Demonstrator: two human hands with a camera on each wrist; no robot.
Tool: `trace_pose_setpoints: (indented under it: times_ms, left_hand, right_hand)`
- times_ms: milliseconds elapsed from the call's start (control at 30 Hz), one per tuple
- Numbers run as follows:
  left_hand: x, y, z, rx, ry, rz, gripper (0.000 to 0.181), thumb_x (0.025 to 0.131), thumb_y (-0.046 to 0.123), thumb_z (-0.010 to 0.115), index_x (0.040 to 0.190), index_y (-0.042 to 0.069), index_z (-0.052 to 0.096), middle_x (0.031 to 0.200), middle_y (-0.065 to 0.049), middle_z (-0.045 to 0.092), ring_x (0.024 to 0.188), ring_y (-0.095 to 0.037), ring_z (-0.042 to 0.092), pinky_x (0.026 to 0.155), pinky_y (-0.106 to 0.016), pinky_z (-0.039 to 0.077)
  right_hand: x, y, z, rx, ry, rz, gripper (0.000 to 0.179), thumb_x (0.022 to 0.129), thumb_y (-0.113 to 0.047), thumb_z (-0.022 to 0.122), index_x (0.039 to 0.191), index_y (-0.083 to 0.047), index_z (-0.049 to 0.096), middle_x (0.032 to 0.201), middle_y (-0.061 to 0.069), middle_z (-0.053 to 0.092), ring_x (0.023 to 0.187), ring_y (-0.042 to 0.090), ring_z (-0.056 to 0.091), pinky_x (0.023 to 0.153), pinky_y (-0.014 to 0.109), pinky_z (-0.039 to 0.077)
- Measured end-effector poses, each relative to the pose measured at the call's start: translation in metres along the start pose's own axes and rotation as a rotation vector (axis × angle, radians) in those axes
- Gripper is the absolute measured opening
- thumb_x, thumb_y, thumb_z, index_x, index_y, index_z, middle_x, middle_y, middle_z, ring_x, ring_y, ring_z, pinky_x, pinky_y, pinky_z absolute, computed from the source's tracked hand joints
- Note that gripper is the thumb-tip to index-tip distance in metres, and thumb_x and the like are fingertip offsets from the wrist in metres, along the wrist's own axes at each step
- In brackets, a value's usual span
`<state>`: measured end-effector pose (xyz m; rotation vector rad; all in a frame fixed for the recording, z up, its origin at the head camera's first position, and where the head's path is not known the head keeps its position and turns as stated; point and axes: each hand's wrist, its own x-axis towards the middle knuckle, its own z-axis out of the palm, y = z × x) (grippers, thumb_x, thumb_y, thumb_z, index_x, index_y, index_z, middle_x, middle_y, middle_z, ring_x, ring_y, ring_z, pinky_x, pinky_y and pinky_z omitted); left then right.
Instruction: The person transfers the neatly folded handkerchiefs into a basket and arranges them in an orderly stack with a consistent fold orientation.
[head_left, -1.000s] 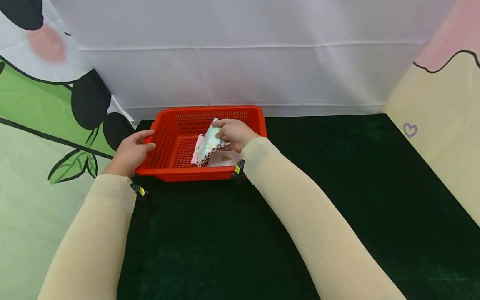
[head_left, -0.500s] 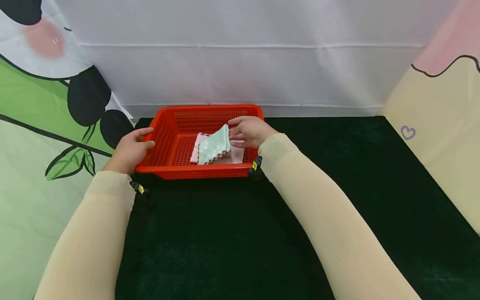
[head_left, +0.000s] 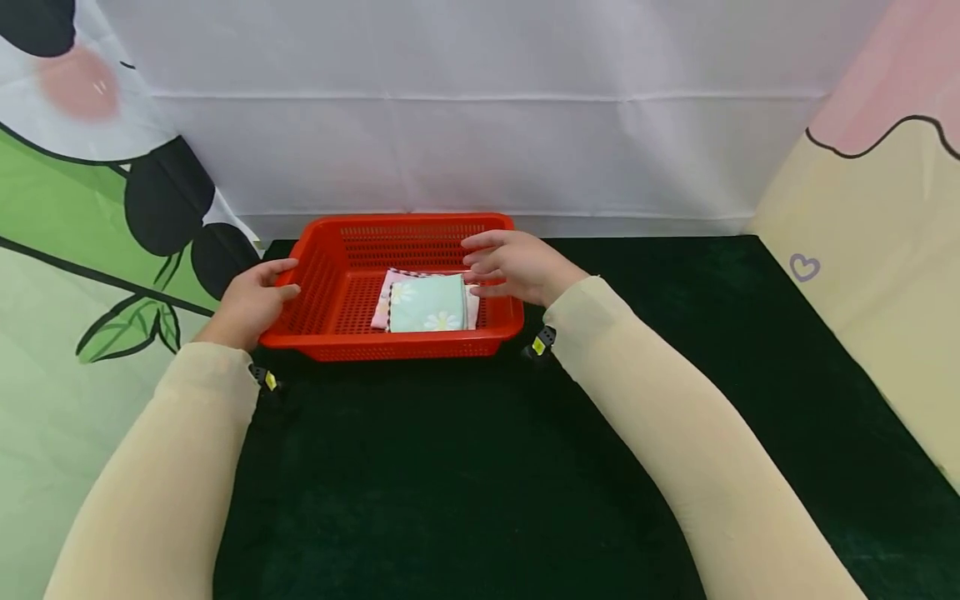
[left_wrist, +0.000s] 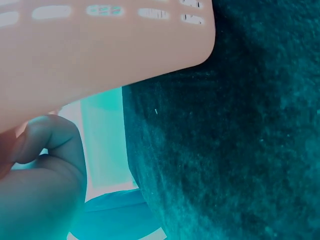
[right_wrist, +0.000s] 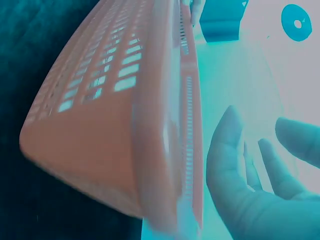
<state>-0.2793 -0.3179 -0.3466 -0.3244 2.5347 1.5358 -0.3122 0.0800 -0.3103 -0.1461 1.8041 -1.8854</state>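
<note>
A red plastic basket [head_left: 405, 348] with slotted walls stands on the dark green cloth. Inside it lies a folded mint-green cloth [head_left: 429, 304] with white daisies and a dark trim, on top of a pink folded cloth [head_left: 380, 312]. My left hand [head_left: 243, 308] holds the basket's left rim; its thumb [left_wrist: 55, 135] bends against the wall in the left wrist view. Over the right rim hovers my right hand [head_left: 525, 268], fingers spread and holding nothing. In the right wrist view its fingers [right_wrist: 225, 145] stand apart from the basket's side.
A dark green velvety tabletop [head_left: 420, 467] extends in front of the basket and to its right. Close behind hangs a white fabric backdrop [head_left: 450, 158]. Printed panels flank both sides, with a leaf pattern [head_left: 131, 329] at left and a purple heart [head_left: 805, 267] at right.
My right hand has let go of the mint-green cloth and drawn back to the right, fingers spreading. The cloth now lies flat on the pink one. My left hand stays at the rim.
</note>
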Motion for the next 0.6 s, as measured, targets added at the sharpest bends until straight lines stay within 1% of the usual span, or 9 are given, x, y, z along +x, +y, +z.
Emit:
trace_pose_setpoints:
  times_ms: [133, 267, 400, 500, 567, 600]
  left_hand:
    - [0.003, -0.002, 0.002, -0.002, -0.014, -0.001, 0.061, 0.109, 0.026, 0.052, 0.165, 0.025, 0.027, 0.159, -0.015, 0.035, 0.132, -0.039, 0.048, 0.098, -0.047, 0.054]
    - [0.005, -0.005, 0.002, 0.021, -0.007, -0.003, 0.06, 0.109, 0.025, 0.051, 0.165, 0.025, 0.028, 0.158, -0.015, 0.035, 0.131, -0.039, 0.048, 0.098, -0.048, 0.053]
    - [0.005, -0.009, 0.0, 0.041, -0.012, 0.003, 0.06, 0.109, 0.025, 0.051, 0.165, 0.023, 0.028, 0.157, -0.018, 0.036, 0.129, -0.04, 0.049, 0.097, -0.049, 0.054]
    - [0.003, -0.011, -0.001, 0.074, -0.017, 0.019, 0.06, 0.109, 0.027, 0.05, 0.164, 0.02, 0.027, 0.153, -0.021, 0.037, 0.128, -0.041, 0.05, 0.095, -0.045, 0.056]
    - [0.002, -0.011, -0.001, 0.1, -0.022, 0.028, 0.06, 0.109, 0.026, 0.05, 0.164, 0.017, 0.028, 0.149, -0.023, 0.038, 0.126, -0.042, 0.051, 0.093, -0.044, 0.057]
    - [0.002, -0.011, -0.001, 0.131, -0.027, 0.035, 0.06, 0.109, 0.026, 0.05, 0.164, 0.015, 0.028, 0.148, -0.024, 0.038, 0.125, -0.042, 0.051, 0.092, -0.044, 0.057]
  right_hand:
    - [-0.012, 0.002, -0.02, -0.046, 0.02, -0.009, 0.043, 0.102, -0.003, 0.059, 0.144, -0.012, 0.056, 0.141, 0.013, 0.055, 0.127, 0.039, 0.056, 0.097, 0.044, 0.055]
    - [-0.021, 0.009, -0.043, -0.09, 0.051, -0.016, 0.045, 0.104, -0.006, 0.058, 0.148, -0.011, 0.053, 0.143, 0.014, 0.054, 0.125, 0.036, 0.057, 0.101, 0.044, 0.053]
    - [-0.028, 0.02, -0.063, -0.155, 0.111, -0.031, 0.044, 0.105, -0.005, 0.056, 0.149, -0.009, 0.051, 0.142, 0.013, 0.054, 0.123, 0.033, 0.058, 0.105, 0.044, 0.05]
    - [-0.032, 0.028, -0.079, -0.22, 0.17, -0.036, 0.043, 0.106, -0.005, 0.054, 0.148, -0.009, 0.051, 0.141, 0.012, 0.053, 0.124, 0.032, 0.057, 0.106, 0.043, 0.049]
    - [-0.036, 0.032, -0.089, -0.267, 0.194, -0.031, 0.043, 0.106, -0.005, 0.053, 0.149, -0.007, 0.05, 0.143, 0.013, 0.051, 0.125, 0.033, 0.055, 0.107, 0.044, 0.048]
    - [-0.039, 0.034, -0.094, -0.291, 0.199, -0.029, 0.043, 0.107, -0.006, 0.052, 0.15, -0.007, 0.049, 0.144, 0.014, 0.05, 0.126, 0.033, 0.054, 0.108, 0.044, 0.047]
